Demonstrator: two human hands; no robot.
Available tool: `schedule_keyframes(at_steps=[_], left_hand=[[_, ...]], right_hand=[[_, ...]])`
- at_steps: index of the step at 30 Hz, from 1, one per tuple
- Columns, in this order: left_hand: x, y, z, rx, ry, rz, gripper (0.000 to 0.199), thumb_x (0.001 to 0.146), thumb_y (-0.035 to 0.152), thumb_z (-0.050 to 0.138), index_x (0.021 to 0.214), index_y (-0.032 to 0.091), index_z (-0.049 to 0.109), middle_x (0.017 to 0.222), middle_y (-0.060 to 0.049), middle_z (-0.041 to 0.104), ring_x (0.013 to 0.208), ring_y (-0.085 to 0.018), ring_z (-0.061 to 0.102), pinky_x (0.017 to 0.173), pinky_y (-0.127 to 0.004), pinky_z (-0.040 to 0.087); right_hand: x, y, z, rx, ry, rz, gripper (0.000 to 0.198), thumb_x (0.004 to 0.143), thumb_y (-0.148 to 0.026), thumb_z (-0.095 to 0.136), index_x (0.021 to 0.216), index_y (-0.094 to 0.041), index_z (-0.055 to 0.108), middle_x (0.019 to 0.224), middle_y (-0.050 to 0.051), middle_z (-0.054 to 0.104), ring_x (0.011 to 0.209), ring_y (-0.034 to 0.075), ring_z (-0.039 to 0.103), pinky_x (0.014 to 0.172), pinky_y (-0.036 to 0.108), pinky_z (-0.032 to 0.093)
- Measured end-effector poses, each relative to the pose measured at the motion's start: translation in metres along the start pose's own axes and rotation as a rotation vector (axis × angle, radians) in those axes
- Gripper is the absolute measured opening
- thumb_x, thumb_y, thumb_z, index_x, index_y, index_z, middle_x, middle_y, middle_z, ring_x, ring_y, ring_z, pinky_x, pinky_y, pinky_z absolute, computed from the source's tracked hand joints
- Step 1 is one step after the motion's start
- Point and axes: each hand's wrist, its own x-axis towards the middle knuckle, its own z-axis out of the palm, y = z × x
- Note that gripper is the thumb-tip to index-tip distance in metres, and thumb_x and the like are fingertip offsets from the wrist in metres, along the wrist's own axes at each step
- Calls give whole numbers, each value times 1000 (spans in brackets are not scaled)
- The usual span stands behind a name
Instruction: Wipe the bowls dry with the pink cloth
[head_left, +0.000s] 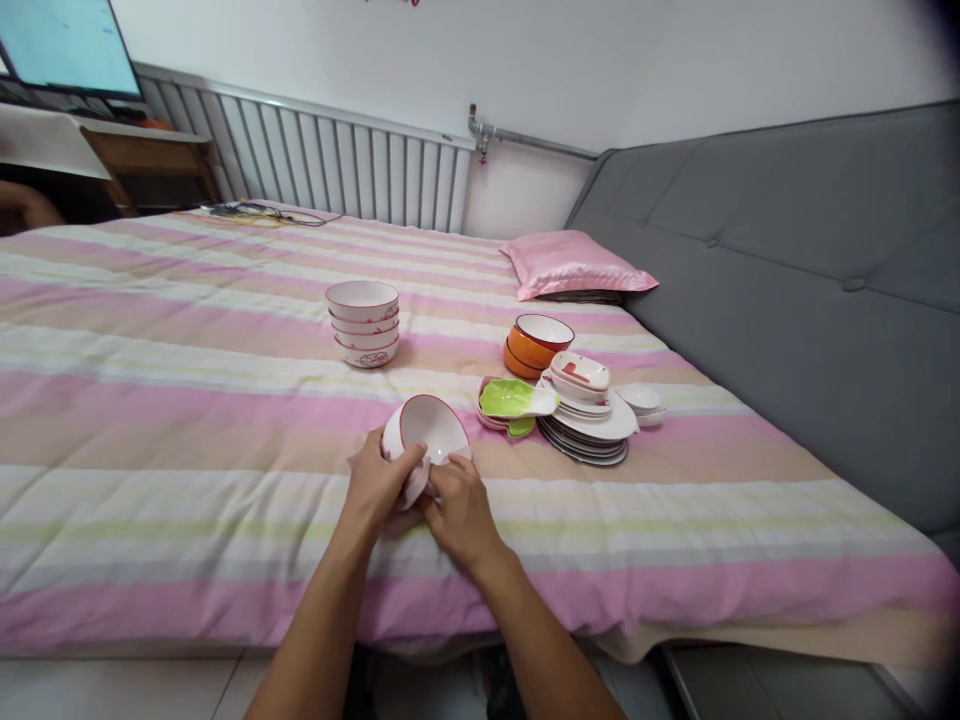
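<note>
A white bowl [433,425] with a red rim is tilted toward me just above or on the striped bedspread. My left hand [373,482] is closed on its left side, thumb over the near rim. A thin white cloth or tissue [415,484] lies bunched against the near rim. My right hand [461,508] pinches this cloth at the bowl's near right side; some of its fingers are hidden. Farther back and to the left stands a stack of matching white bowls [365,325] with red drawings.
Right of my hands are orange bowls [531,350], a green leaf-shaped dish [514,398], stacked plates [611,420] and small white dishes [641,400]. A pink pillow [577,264] lies by the grey headboard [780,240]. Cables [274,213] lie at the bed's far edge. Another person's limb [30,205] shows far left.
</note>
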Motion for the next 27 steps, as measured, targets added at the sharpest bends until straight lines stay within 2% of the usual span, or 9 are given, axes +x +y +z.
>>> schedule_keyframes(at_steps=[5,12,16,21,24,27], left_hand=[[0,2,0,-6,11,-6,47,60,42,65,98,14,58,89,-7,63,84,-24,61,67,-32,47],[3,-1,-1,-68,-9,-40,52,59,43,66,101,14,59,84,-6,63,74,-21,60,58,-29,45],[3,-1,-1,-105,-2,-36,56,58,45,68,104,14,58,86,-7,64,79,-23,61,65,-31,48],[0,3,0,-41,-2,23,67,57,46,69,113,13,54,101,-11,63,94,-26,60,78,-35,48],[-2,7,0,-18,-7,76,65,60,45,67,114,12,54,106,-12,63,97,-26,59,83,-36,46],[-2,7,-1,-21,-12,90,58,61,45,65,109,12,57,103,-11,63,96,-26,58,85,-37,45]], right_hand=[[-1,7,-6,-106,-77,26,17,76,-8,52,80,-21,62,77,0,68,81,16,60,103,34,28],[0,15,-12,-168,-66,56,18,76,-6,51,76,-19,62,80,3,68,84,17,60,107,37,25],[0,17,-11,-158,-40,9,17,78,-8,51,72,-20,62,73,1,67,79,16,59,109,38,24],[-1,11,-6,-94,20,-58,12,82,-15,53,74,-21,61,68,-1,64,70,14,58,108,37,26],[-2,4,-4,-44,57,-77,11,80,-16,54,71,-20,57,66,-2,62,67,14,56,107,35,28],[-2,-1,-3,-9,61,-68,10,79,-15,54,71,-20,56,69,0,63,69,15,57,103,33,33]])
